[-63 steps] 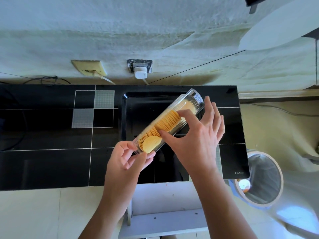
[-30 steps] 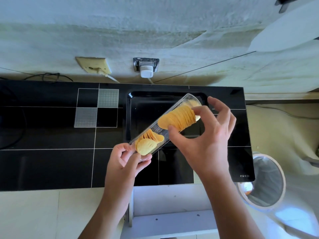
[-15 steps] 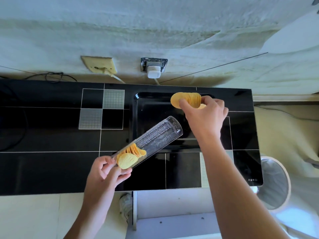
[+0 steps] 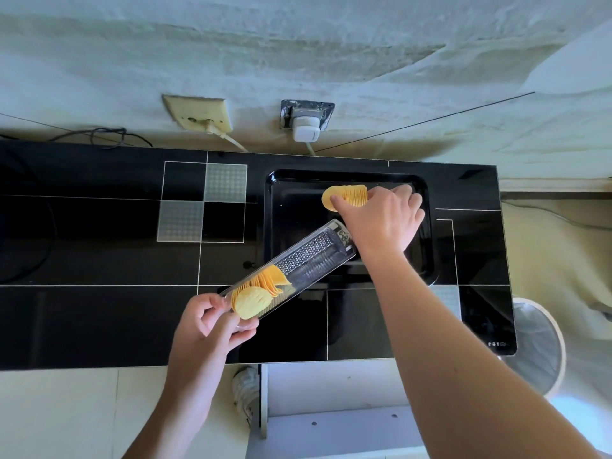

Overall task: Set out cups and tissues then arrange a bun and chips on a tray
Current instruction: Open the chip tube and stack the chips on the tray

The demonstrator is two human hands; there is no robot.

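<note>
A black tray [image 4: 427,226] lies on the glossy black counter [image 4: 99,309]. My right hand [image 4: 384,220] grips a stack of yellow chips [image 4: 347,196] low over the tray's far side; I cannot tell if the stack touches the tray. My left hand [image 4: 212,323] holds the near end of a long clear plastic chip sleeve [image 4: 308,263], which slants up toward the tray. A short stack of chips [image 4: 255,293] remains in the sleeve's near end; its far half is empty. No bun, cups or tissues are in view.
Two wall sockets [image 4: 306,119] with a white plug and cables sit behind the counter. A round fan [image 4: 536,346] stands to the right of the counter's end. A white shelf [image 4: 331,409] and a shoe [image 4: 245,389] lie below the near edge.
My right hand pulled a stack of chips out of the sleeve and carried it to the tray's far side. My left hand drew the sleeve back toward the near left.
</note>
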